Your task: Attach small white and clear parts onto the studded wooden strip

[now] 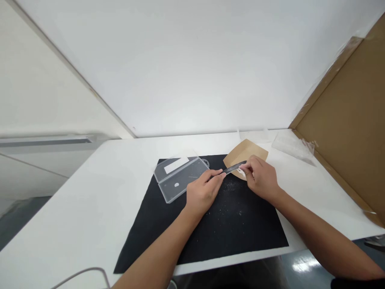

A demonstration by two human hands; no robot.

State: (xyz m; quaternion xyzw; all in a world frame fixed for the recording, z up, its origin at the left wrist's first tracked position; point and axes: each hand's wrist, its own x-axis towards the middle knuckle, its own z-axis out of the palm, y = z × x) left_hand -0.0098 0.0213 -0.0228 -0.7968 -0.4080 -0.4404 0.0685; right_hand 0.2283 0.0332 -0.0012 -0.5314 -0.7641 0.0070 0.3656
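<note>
Two grips on the slim dark bar (235,166): left hand (202,190) pinching one end, right hand (261,176) closed over a white wad (241,172) at the other, likely for steadiness! It's over the black mat (237,228), crossing before the brown paper tray (246,148); that mat presumably catches the white specks (230,186).

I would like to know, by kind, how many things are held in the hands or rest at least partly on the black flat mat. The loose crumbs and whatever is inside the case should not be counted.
Containers: 2 (open clear plastic case, brown paper tray)
Held things: 2 (slim dark bar, small white wad)
Total: 4
</note>
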